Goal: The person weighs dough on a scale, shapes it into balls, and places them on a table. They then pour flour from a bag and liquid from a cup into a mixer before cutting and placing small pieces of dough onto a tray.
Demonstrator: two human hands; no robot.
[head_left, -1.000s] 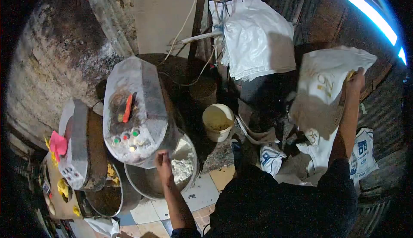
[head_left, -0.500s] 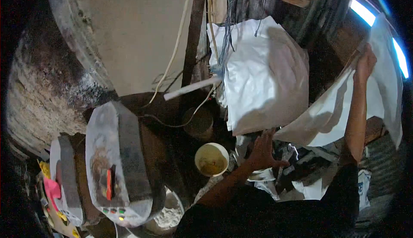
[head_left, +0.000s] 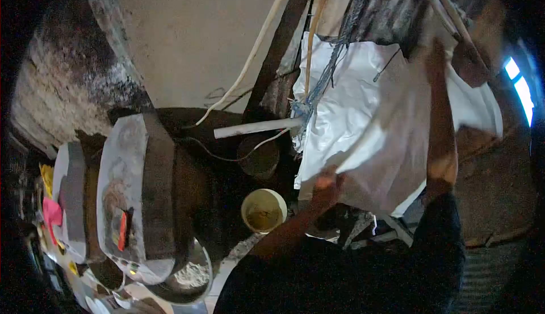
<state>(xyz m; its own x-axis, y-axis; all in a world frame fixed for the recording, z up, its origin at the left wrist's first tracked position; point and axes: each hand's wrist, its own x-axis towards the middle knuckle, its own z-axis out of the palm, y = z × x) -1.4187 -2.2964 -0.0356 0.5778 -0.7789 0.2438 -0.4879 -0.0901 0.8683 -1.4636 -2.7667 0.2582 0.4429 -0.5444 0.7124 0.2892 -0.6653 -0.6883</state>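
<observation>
A large white plastic sheet (head_left: 392, 143) hangs in wrinkles over another white sheet (head_left: 335, 104) on the right side. At its lower left edge my left hand (head_left: 327, 184) is closed on the material, its fingers slightly blurred. Higher up, my right hand (head_left: 436, 58) grips the upper part of the sheet with the arm raised; motion smears its fingers. Part of the sheet spreads past my right forearm. Just left of my left forearm stands a cream bucket (head_left: 264, 210) with some yellowish content at the bottom.
Grey machine housings (head_left: 128, 189) with an orange-red lever (head_left: 122, 230) stand at left. Below them is a metal bowl of white powder (head_left: 192, 275). A pale pipe (head_left: 258, 128) juts out beside the sheets, near a hanging cable (head_left: 250, 64) and dark strands (head_left: 346, 41). Corrugated metal lies lower right.
My right hand has swung left and slightly upward, bringing the sheet over the other white one. My left hand has gone from spread fingers to closed at the sheet's edge. The view has shifted.
</observation>
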